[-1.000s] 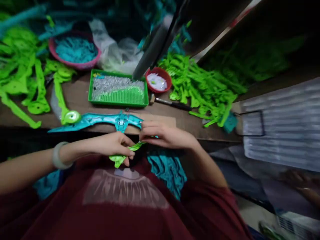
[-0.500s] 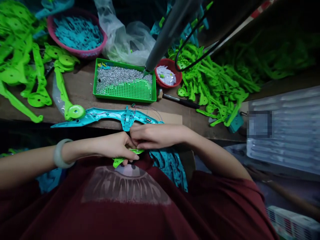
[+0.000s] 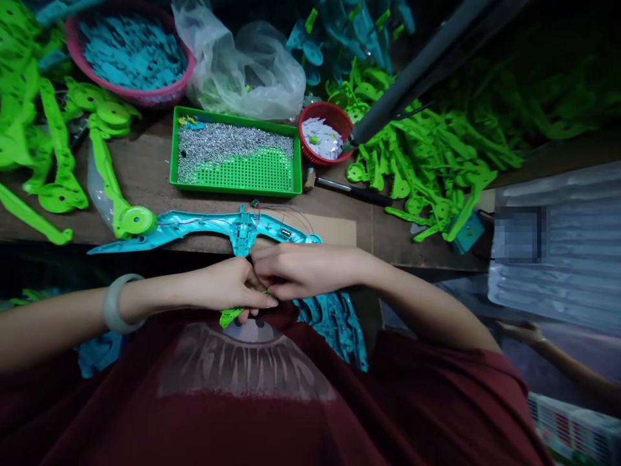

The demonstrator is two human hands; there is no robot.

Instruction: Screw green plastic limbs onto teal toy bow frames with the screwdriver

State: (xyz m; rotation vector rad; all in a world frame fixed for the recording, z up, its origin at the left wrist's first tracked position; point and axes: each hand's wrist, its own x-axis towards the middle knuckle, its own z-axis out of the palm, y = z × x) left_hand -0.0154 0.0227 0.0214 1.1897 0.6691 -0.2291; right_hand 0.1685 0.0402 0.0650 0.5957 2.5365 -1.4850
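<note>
My left hand point(image 3: 242, 288), with a pale bangle on its wrist, is closed on a small green plastic part point(image 3: 229, 317) in front of my shirt. My right hand point(image 3: 284, 268) meets it from the right, its fingers pinched together; whatever is between them is hidden. Just beyond both hands, a blue bow-shaped shell point(image 3: 194, 223) lies along the table's front edge with thin wires and a small circuit board on it. A green arm with a round end point(image 3: 137, 221) touches its left part.
A green tray point(image 3: 237, 189) of small metal pieces stands behind the shell, beside a red basket point(image 3: 326, 157) of white pieces. A dark tool point(image 3: 356, 193) lies below. Green parts point(image 3: 427, 155) are heaped right; a pink basin point(image 3: 145, 97) stands back left. Another person's hand point(image 3: 524, 331) shows at right.
The view has shifted slightly. The grey pole now hangs farther right, over the red basket. My fingers have closed in, covering more of the green part. The other person's arm has shifted.
</note>
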